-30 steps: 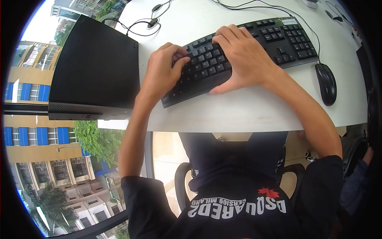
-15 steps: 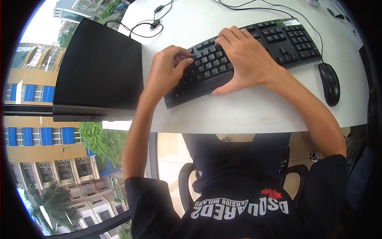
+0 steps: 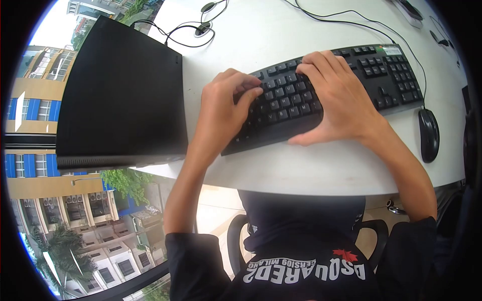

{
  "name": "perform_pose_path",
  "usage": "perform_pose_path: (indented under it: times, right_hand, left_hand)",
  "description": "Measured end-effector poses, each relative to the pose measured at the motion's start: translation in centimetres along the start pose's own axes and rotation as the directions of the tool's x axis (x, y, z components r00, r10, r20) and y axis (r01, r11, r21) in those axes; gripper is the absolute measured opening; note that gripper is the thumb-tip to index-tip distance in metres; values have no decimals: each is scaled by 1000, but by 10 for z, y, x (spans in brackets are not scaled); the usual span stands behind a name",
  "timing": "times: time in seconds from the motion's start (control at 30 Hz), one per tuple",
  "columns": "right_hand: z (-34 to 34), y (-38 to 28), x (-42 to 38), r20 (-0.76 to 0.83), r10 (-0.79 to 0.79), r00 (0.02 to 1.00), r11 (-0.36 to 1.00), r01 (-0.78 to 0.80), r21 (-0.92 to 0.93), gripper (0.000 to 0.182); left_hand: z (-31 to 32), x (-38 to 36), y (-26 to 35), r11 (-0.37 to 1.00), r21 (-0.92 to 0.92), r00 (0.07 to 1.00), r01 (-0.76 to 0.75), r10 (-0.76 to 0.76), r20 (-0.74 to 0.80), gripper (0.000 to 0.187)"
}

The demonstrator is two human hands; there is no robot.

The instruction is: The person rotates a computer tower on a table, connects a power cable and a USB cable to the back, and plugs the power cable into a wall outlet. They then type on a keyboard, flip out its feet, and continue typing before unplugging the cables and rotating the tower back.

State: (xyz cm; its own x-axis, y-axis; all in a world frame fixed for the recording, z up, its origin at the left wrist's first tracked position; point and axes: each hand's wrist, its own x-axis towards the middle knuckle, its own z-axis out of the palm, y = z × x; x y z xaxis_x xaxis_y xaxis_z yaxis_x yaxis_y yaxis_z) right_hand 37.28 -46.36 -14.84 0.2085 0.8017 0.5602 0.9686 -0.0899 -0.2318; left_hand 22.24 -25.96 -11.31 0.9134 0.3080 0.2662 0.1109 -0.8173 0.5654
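Left hand (image 3: 224, 103) curls over keyboard (image 3: 287, 108), grip unclear; right hand (image 3: 341, 100) spans it, spread. Uneven pressure could skew it toward the near edge of the counter (image 3: 301, 173).

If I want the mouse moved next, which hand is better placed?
Right, I'd judge: the right hand is at the keyboard, nearer the mouse; the left hand is farther away, toward the keyboard's opposite end.

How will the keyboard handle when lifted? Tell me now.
The keyboard should feel fairly stiff, since it looks like hard plastic. Its slim build suggests it is light for its size. The cord at its far edge might tug.
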Motion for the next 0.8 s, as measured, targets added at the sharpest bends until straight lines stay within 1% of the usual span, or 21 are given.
perform_pose_path:
  times: [0.03, 0.1, 0.17, 0.2, 0.27, 0.33, 0.43, 0.6, 0.8]
  right_hand:
    - [0, 0, 0, 4, 1, 1000, 1000, -1, -1, 95]
    - [-2, 0, 0, 18, 9, 1000, 1000, -9, -1, 95]
    - [-2, 0, 1, 77, 46, 996, 999, -47, 18, 99]
    - [-4, -1, 0, 100, 61, 993, 998, -64, 26, 101]
    - [-7, 0, 1, 130, 79, 988, 995, -85, 44, 103]
    - [-9, -1, 2, 160, 103, 982, 993, -111, 43, 103]
    - [-15, -3, 4, 199, 136, 971, 987, -149, 52, 100]
    - [-17, -3, 4, 235, 162, 958, 983, -177, 45, 99]
    - [-16, -3, 5, 249, 173, 953, 982, -186, 30, 99]
  left_hand:
    - [2, -3, 0, 1000, -13, 1000, 17, -17, -21, 17]
    - [7, -8, 0, 996, 78, 997, -35, 41, -72, 22]
    - [11, -12, -6, 980, 164, 985, -109, 129, -115, 25]
    - [11, -15, -8, 976, 198, 989, -89, 110, -99, 28]
    - [10, -10, -4, 976, 193, 981, -96, 126, -147, 26]
    - [9, -3, 1, 997, 81, 983, -14, 29, -179, 24]
    - [4, -3, -10, 998, -63, 1000, -10, 10, -2, 26]
    - [2, -1, -7, 999, -27, 999, -23, 24, 28, 31]
    - [3, -1, -10, 999, -31, 999, -25, 26, 43, 31]
